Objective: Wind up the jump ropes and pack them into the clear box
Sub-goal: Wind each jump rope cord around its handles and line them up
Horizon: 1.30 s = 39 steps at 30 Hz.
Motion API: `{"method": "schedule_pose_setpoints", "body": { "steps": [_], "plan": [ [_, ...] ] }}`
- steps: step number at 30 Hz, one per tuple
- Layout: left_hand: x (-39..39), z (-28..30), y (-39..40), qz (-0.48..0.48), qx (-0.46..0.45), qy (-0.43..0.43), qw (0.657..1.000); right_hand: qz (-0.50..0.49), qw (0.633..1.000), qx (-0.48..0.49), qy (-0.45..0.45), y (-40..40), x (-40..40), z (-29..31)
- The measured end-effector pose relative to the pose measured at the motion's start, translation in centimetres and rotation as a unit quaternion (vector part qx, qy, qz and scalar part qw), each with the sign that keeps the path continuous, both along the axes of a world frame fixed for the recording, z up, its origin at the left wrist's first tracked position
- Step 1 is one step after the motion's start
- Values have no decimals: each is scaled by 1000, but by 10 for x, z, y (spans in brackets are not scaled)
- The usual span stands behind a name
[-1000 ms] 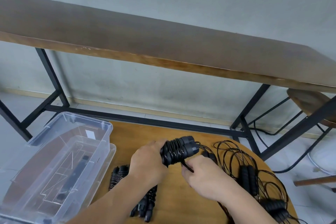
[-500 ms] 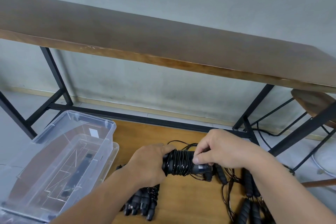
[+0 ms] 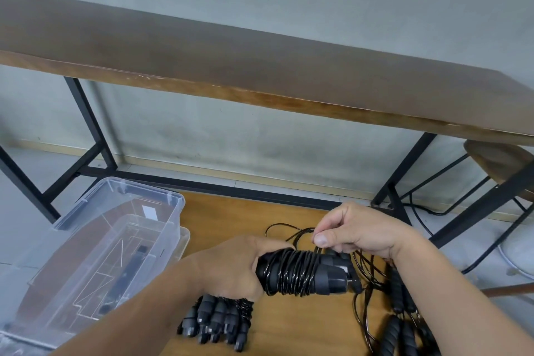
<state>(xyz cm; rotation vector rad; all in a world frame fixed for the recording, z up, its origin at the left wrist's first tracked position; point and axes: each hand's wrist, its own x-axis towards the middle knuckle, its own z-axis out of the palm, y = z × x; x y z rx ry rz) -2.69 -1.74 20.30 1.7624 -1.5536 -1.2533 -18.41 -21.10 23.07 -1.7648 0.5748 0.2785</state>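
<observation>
Low against a grey wall, the wooden surface [image 3: 289, 326] carried the clear box [image 3: 121, 228] at its left edge. Right of the box, the left hand [image 3: 231, 266] gripped a wound jump rope [image 3: 303, 273] — the right hand [image 3: 355, 233], just above it, pinched its loose cord [image 3: 289, 230].

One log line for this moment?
step: winding | left hand: grips black jump-rope handles | right hand: pinches thin black cord | clear plastic box: unpacked
</observation>
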Motion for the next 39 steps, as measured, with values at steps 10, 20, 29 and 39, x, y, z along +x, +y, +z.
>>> {"method": "schedule_pose_setpoints", "body": {
  "steps": [10, 20, 29, 39],
  "plan": [
    [10, -16, -14, 92, -9, 93, 991, -189, 940, 246, -144, 13, -5, -54],
    [-2, -22, -19, 180, -46, 109, 977, -319, 893, 273, -163, 43, -7, -57],
    [2, -32, -21, 279, -68, -9, 958, -276, 944, 163, -77, 66, -9, -52],
    [-11, -40, -22, 263, -70, -218, 937, -14, 958, -250, 139, 73, -8, -11]
  ]
}}
